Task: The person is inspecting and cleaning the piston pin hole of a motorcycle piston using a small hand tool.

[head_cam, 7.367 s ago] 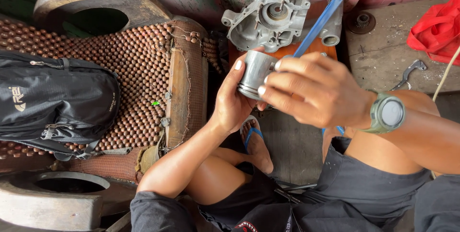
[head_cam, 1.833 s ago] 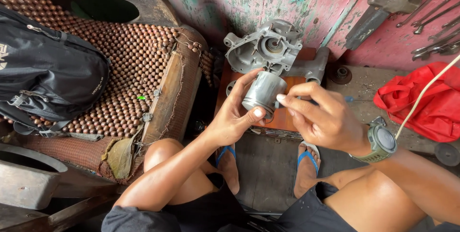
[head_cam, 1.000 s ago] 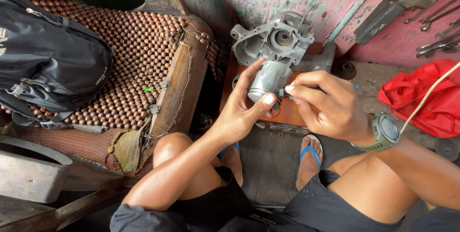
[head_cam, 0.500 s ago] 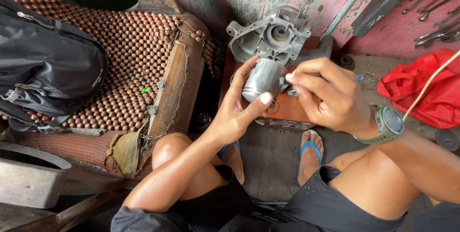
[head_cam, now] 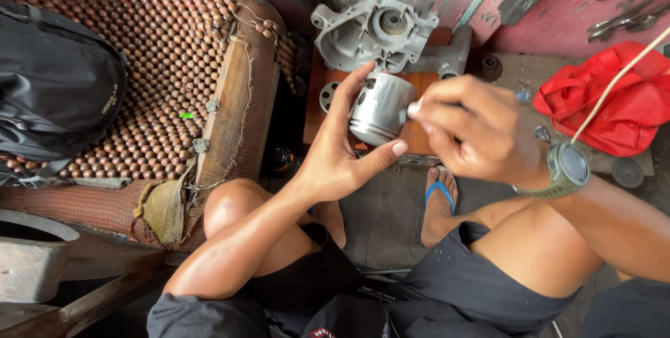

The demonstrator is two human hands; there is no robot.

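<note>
Now piston [head_cam: 380, 108] in left hand [head_cam: 342, 149] grip, right hand [head_cam: 474, 132] touching

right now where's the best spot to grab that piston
Probably by the smooth round skirt of the piston, coming from its left side, as the left hand does: thumb and fingers span the cylinder wall, leaving the side open for the right hand.

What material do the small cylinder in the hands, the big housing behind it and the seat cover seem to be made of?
The cylinder, a piston by its shape, looks like bare metal, probably aluminium: pale grey, with a satin shine. The left hand holds it; the right hand touches its side. The housing looks like cast metal: dull grey, rough, with ribs. The seat cover seems to be wooden beads: round, brown, glossy, strung in rows.
</note>
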